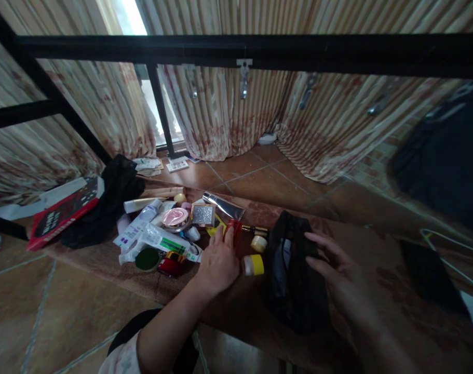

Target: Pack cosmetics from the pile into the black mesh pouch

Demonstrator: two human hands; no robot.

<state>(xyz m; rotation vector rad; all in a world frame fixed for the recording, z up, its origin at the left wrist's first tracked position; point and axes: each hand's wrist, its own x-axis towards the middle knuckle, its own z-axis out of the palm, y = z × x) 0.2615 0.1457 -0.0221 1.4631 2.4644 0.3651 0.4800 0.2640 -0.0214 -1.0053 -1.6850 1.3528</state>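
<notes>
My left hand (pixel 218 263) reaches over a brown cloth-covered surface (pixel 104 259) and closes around a small red item (pixel 233 232) at its fingertips. A small jar with a yellow lid (pixel 254 265) lies just right of that hand, and a cream-lidded pot (pixel 258 243) sits above it. My right hand (pixel 333 259) rests with fingers spread on the side of a black pouch (pixel 293 278), which stands open between the two hands. Left of my left hand lies a heap of cosmetics: a white tube (pixel 164 241), a pink compact (pixel 174 217), a glittery square case (pixel 203 215).
A silver tube (pixel 223 205) lies behind the heap. A black garment (pixel 107 202) and a red-and-black book (pixel 63 213) lie at the far left. Black metal bars (pixel 259 49) cross overhead, with patterned curtains (pixel 318 124) behind. A dark flat object (pixel 429 275) lies at right.
</notes>
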